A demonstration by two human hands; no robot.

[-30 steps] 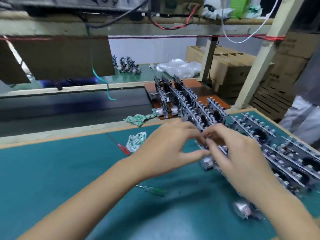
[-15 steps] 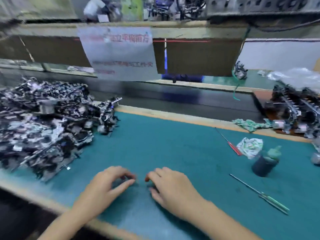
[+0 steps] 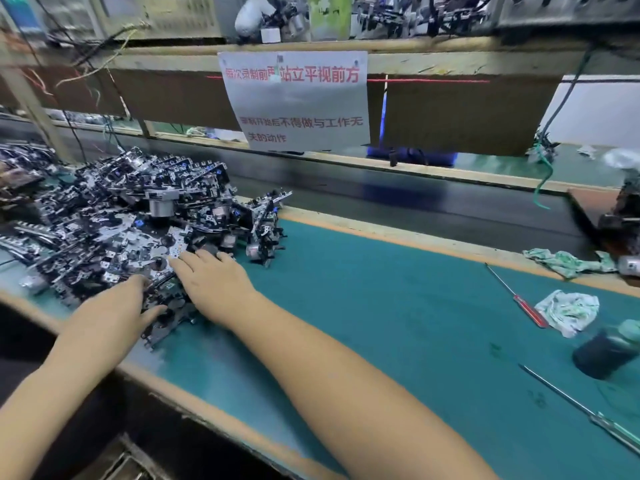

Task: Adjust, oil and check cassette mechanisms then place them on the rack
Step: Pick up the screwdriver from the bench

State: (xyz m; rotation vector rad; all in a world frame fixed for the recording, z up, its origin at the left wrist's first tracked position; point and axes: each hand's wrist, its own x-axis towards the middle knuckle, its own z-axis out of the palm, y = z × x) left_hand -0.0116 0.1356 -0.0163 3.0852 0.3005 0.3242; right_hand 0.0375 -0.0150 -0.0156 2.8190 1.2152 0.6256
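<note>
A big heap of black and silver cassette mechanisms [image 3: 114, 216] covers the left end of the green mat [image 3: 381, 323]. My left hand [image 3: 114, 313] holds one cassette mechanism [image 3: 168, 299] at the heap's near edge, fingers on top and thumb against its side. My right hand [image 3: 214, 282] lies just to the right of it, its straight fingers resting on the same spot of the heap. The rack [image 3: 620, 216] with standing mechanisms shows only at the far right edge.
A red-handled screwdriver [image 3: 523, 306], a crumpled rag [image 3: 568, 311], a dark oil bottle [image 3: 606, 351] and a green-handled screwdriver [image 3: 588, 414] lie on the mat's right side. A dark conveyor belt [image 3: 415, 202] runs behind. A paper sign [image 3: 294, 98] hangs above.
My view swung from the rack on the right to the heap on the left. Both hands left the rack, crossed the mat and now reach the heap's near edge.
</note>
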